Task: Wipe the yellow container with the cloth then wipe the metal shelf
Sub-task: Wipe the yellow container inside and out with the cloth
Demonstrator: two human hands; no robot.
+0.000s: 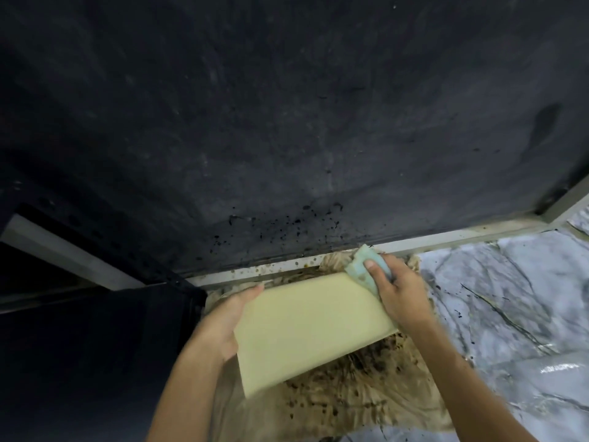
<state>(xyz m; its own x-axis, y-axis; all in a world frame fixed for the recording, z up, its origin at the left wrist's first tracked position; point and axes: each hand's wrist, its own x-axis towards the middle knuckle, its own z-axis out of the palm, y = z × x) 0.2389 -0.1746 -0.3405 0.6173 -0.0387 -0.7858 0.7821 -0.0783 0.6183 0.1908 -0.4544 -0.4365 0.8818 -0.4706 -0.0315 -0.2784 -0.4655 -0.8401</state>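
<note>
Dark, spattered wall (287, 122) looms over a stained brown sheet (350, 397); above it the yellow container (306, 327) is held tilted, looking light, stiff and smooth, best gripped at its ends; left hand (229, 317) clasps 1 end; right hand (398, 295) presses the pale cloth (363, 266) onto its far corner.

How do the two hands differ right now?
The left hand grips the yellow container's left edge, steadying it; the right hand sits at its far right corner. The left hand holds only the container; the right hand presses a pale green cloth against it. Both are bare and touch the container.
</note>
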